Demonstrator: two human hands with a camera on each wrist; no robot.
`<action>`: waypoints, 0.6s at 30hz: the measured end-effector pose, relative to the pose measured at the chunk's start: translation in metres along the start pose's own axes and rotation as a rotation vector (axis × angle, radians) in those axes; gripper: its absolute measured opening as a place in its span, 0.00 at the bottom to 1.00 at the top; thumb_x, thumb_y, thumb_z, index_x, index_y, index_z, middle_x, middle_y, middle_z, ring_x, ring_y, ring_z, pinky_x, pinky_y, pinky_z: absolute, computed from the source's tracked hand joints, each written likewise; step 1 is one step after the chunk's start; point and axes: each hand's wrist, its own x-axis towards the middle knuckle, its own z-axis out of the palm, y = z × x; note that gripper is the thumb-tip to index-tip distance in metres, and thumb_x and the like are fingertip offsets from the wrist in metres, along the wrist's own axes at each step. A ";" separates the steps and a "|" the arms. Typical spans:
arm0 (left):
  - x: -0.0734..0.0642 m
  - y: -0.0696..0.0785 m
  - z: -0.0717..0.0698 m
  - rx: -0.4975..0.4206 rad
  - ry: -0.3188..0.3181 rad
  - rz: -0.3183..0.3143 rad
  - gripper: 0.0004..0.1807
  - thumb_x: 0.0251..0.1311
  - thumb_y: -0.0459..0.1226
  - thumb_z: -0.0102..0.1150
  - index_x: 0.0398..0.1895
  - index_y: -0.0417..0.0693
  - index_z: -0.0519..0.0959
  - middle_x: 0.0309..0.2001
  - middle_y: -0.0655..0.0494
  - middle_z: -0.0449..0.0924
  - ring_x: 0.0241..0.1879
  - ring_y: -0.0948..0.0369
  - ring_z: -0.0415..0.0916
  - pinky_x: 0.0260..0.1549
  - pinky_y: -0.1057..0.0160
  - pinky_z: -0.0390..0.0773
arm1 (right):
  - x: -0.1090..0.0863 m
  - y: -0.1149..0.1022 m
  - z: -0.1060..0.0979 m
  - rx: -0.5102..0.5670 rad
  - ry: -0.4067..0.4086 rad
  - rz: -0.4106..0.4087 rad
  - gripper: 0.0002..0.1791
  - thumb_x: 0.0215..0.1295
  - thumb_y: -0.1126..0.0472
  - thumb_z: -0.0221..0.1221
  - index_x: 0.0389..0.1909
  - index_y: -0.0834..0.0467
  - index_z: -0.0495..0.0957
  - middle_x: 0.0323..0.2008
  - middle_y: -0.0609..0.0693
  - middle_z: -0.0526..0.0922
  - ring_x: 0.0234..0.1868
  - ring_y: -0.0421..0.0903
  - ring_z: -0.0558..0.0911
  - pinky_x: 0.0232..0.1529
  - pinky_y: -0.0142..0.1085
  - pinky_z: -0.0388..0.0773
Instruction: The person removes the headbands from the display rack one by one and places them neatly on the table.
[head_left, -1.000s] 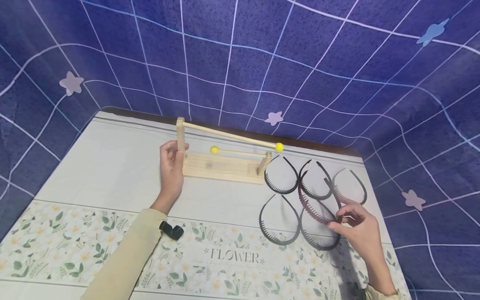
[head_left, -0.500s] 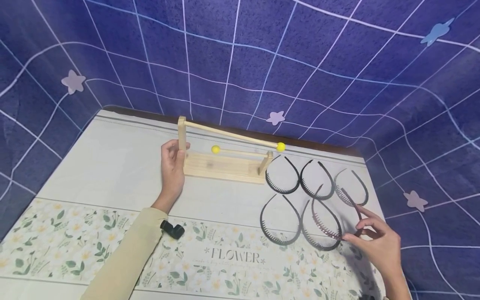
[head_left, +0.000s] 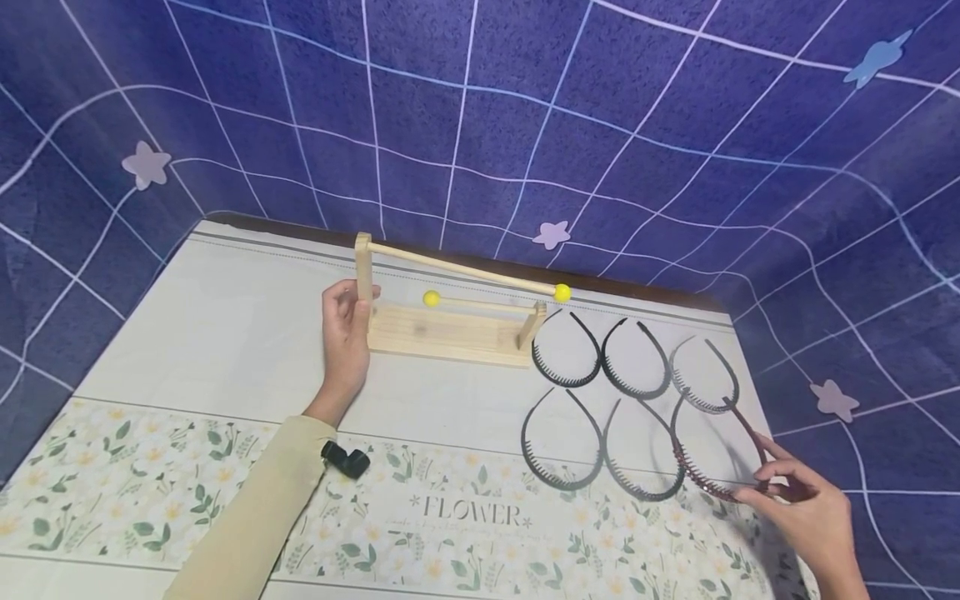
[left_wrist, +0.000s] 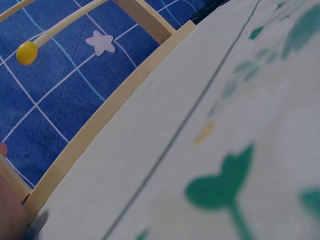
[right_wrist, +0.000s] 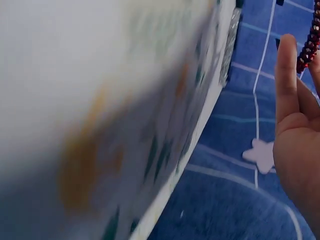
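Observation:
My left hand (head_left: 347, 346) holds the left upright post of a light wooden stand (head_left: 450, 337), thumb in front. The stand has two wooden rods, each tipped with a yellow ball (head_left: 562, 292); the ball (left_wrist: 27, 53) and base edge (left_wrist: 107, 107) also show in the left wrist view. At the right, my right hand (head_left: 806, 508) pinches a dark red, toothed headband (head_left: 693, 475) by its right side, near the lower curve. Its beaded surface (right_wrist: 310, 47) shows in the right wrist view. Several other headbands lie beside it, including a black one (head_left: 567, 384).
A white cloth with a floral band (head_left: 255, 492) and the word FLOWER covers the table. Behind stands a blue curtain (head_left: 420, 125) with white grid lines and stars. The table's right edge runs close by the right hand.
My right hand has carried the dark red headband rightward and toward me, from over the middle headbands to beside the lower middle one. My left hand stays on the post.

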 end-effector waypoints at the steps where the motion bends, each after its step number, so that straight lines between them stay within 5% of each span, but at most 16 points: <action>1: 0.000 0.000 0.000 0.000 0.001 -0.001 0.18 0.89 0.41 0.42 0.75 0.52 0.63 0.68 0.34 0.75 0.75 0.53 0.73 0.78 0.45 0.71 | 0.000 0.002 -0.003 -0.027 -0.002 0.003 0.21 0.42 0.88 0.79 0.35 0.75 0.82 0.61 0.28 0.87 0.51 0.30 0.90 0.42 0.19 0.84; 8: 0.000 0.001 0.001 0.001 -0.001 -0.004 0.18 0.89 0.40 0.42 0.75 0.53 0.63 0.69 0.31 0.74 0.75 0.54 0.73 0.79 0.45 0.71 | -0.003 0.013 -0.020 -0.069 -0.065 0.073 0.19 0.49 0.83 0.80 0.37 0.72 0.82 0.58 0.21 0.85 0.49 0.24 0.88 0.41 0.18 0.83; 15: -0.001 0.001 0.001 -0.005 -0.003 -0.010 0.18 0.89 0.41 0.42 0.75 0.52 0.63 0.68 0.36 0.76 0.76 0.51 0.72 0.78 0.45 0.72 | -0.004 0.021 -0.031 -0.097 -0.118 0.016 0.20 0.46 0.85 0.79 0.36 0.69 0.82 0.57 0.19 0.83 0.31 0.28 0.86 0.31 0.21 0.82; 18: 0.000 0.000 0.000 -0.002 0.001 -0.006 0.18 0.89 0.41 0.43 0.75 0.51 0.63 0.68 0.38 0.77 0.75 0.52 0.73 0.77 0.46 0.72 | -0.002 0.026 -0.034 -0.115 -0.120 -0.001 0.22 0.44 0.85 0.80 0.35 0.67 0.82 0.57 0.17 0.82 0.31 0.28 0.86 0.31 0.20 0.81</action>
